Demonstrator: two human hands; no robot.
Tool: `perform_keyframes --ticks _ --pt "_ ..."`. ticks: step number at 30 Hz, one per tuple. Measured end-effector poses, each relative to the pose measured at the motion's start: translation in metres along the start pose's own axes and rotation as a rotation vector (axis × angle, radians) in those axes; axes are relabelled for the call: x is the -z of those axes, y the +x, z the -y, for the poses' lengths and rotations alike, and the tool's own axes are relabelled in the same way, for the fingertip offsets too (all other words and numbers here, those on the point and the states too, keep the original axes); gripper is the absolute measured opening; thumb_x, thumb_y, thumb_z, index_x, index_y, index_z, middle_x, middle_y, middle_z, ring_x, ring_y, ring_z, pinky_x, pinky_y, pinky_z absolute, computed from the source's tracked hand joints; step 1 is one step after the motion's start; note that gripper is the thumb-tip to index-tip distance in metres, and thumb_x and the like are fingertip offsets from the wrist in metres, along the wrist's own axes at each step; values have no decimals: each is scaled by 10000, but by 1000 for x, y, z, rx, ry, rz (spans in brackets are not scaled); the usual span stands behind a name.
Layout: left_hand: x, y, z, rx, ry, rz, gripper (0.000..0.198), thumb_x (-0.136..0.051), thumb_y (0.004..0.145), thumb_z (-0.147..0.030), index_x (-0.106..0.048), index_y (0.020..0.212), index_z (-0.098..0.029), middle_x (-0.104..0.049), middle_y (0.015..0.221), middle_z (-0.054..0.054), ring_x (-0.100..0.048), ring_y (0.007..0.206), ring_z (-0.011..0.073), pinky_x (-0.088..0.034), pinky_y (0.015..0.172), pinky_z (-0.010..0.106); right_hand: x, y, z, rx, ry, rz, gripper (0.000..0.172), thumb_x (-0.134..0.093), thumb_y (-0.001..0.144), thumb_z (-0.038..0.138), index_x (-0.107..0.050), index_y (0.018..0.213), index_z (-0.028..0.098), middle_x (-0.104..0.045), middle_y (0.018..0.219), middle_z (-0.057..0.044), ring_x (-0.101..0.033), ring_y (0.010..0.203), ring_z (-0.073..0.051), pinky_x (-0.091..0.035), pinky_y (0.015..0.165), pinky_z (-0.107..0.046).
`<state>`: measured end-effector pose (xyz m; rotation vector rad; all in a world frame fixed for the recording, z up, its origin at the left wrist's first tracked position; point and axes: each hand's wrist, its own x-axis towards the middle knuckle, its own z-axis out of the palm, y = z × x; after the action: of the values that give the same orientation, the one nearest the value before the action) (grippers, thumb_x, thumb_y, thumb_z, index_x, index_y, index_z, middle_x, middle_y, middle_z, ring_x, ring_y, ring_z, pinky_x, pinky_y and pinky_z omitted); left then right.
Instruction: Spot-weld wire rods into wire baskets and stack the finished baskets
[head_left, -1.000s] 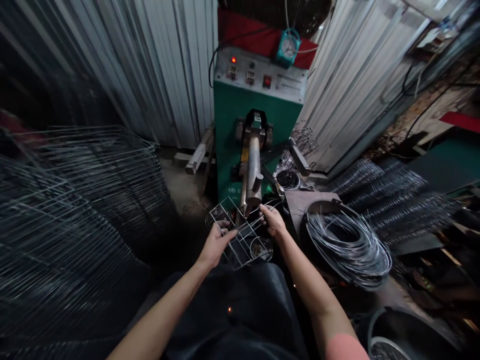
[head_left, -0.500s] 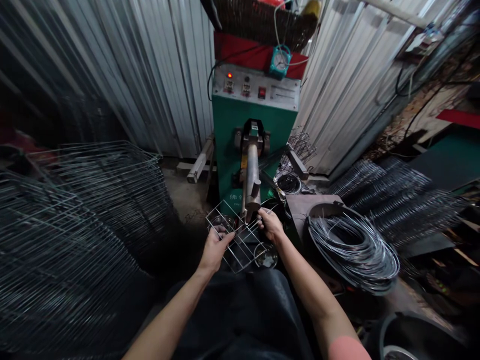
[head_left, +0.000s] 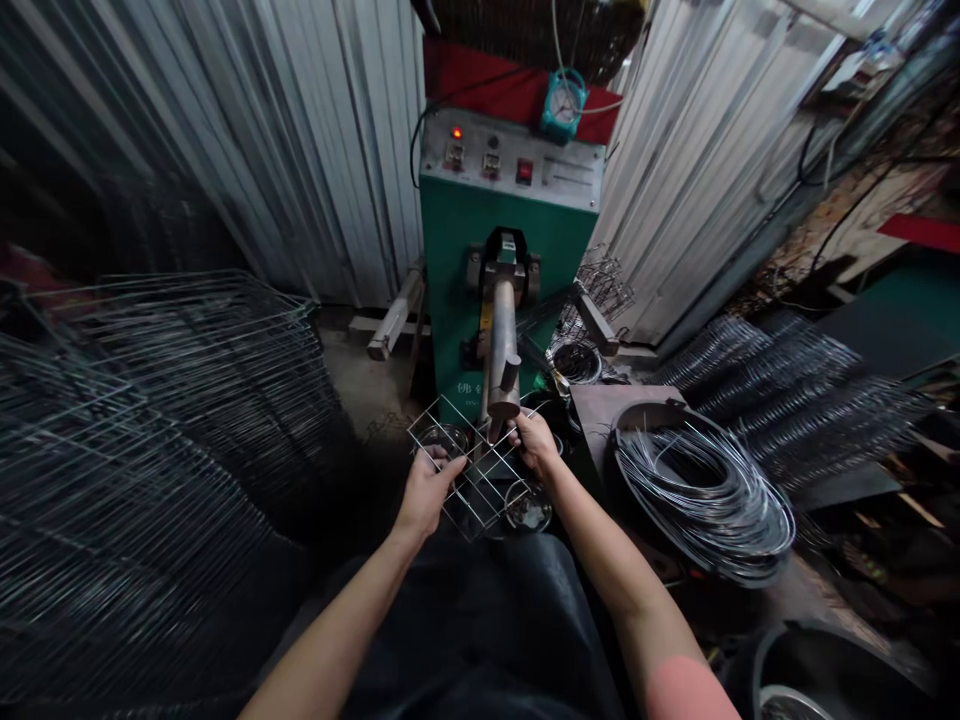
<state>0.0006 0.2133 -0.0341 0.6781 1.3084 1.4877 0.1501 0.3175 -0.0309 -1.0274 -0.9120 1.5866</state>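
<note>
A small wire grid panel (head_left: 484,490) lies tilted under the metal arm (head_left: 504,340) of a green spot welding machine (head_left: 450,240). My left hand (head_left: 427,490) is closed on the panel's left side, thumb on top of the wires. On the far right side, my right hand (head_left: 534,440) is closed at the panel's edge, close beside the tip of the metal arm. Its fingertips are partly hidden, and I cannot make out whether a loose wire is also between them. Below the panel shows a round clear dish (head_left: 528,506).
Tall stacks of wire grids (head_left: 150,420) stand at the left. To the right, a round tray (head_left: 622,480) holds coiled and cut wires (head_left: 705,500), with more bundled wire mesh (head_left: 795,400) behind. A dark bucket (head_left: 765,650) is at the lower right. Corrugated metal walls (head_left: 337,150) rise behind.
The view has shifted slightly, so the machine appears a little higher. Both hands keep their hold on the wire panel, which stays almost in the same place under the arm.
</note>
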Motion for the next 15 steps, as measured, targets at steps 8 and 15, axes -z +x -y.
perform_keyframes --ticks 8,15 --pt "-2 6 1 30 1 -7 421 -713 542 -315 -423 810 -169 -447 520 -105 -401 451 48 -309 486 196 -3 6 0 -6 2 -25 312 -721 576 326 -461 597 157 -431 474 76 -339 343 -9 -212 284 -102" --pt "-4 11 1 55 -2 -22 414 -716 538 -299 -417 795 -174 -457 527 -101 -407 446 50 -322 489 204 -2 11 -1 7 -20 -53 274 -689 596 306 -455 603 162 -420 463 79 -336 345 -15 -212 290 -111"
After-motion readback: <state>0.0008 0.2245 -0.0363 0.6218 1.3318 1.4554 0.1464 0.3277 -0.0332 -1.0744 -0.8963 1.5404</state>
